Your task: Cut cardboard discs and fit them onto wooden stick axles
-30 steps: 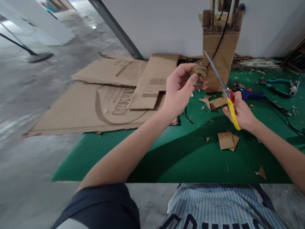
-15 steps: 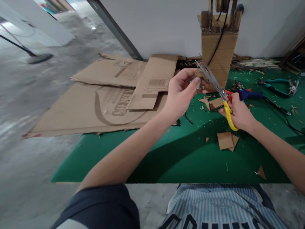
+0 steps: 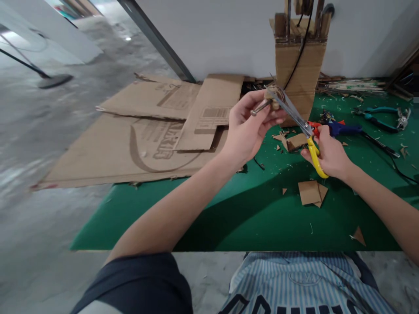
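My left hand [image 3: 250,120] is closed on a small round cardboard piece [image 3: 272,93], held up above the green table [image 3: 209,218]. A metal bolt [image 3: 260,108] sticks out of that piece toward the lower left. In my right hand [image 3: 330,155] is a pair of scissors [image 3: 313,152] with yellow handles, my fingers wrapped round the grips. The scissor blades point up and left and lie against the round piece; whether they are cutting into it I cannot tell. Behind both hands stands an upright cardboard structure [image 3: 297,65] with a black cord [image 3: 299,61].
Large flat cardboard sheets [image 3: 98,152] cover the left side of the table. Right of my hands lie a blue-handled tool [image 3: 345,129] and teal-handled pliers [image 3: 379,120]. Small cardboard squares [image 3: 309,193] and scraps lie in front. Thin sticks [image 3: 356,86] rest by the wall.
My left hand has turned the round piece, so the bolt now points to the left instead of down. The scissor blades have closed in and now overlap the piece.
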`<state>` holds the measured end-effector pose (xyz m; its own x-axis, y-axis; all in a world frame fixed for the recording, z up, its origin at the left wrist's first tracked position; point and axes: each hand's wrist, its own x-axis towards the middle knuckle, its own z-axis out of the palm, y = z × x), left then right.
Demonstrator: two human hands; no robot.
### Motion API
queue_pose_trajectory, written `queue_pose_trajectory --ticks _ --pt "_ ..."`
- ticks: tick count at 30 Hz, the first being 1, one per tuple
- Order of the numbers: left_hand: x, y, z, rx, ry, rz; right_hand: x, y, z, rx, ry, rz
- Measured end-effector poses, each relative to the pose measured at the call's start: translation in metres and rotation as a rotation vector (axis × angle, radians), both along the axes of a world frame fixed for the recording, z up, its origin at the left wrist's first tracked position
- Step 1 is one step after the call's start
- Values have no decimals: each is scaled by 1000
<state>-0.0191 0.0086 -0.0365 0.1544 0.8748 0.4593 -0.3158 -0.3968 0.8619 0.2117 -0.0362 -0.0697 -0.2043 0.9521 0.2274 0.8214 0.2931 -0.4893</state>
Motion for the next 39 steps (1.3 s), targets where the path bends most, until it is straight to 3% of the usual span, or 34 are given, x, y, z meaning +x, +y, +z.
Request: queue_pose_trajectory --ticks 8,19,39 --pt "0 4 -9 91 56 72 -4 -1 -2 91 44 -89" --pt "0 3 -13 66 64 58 -5 -2 2 27 -22 -90" --pt "-7 16 -16 158 108 134 -2 -3 12 -43 -166 -50"
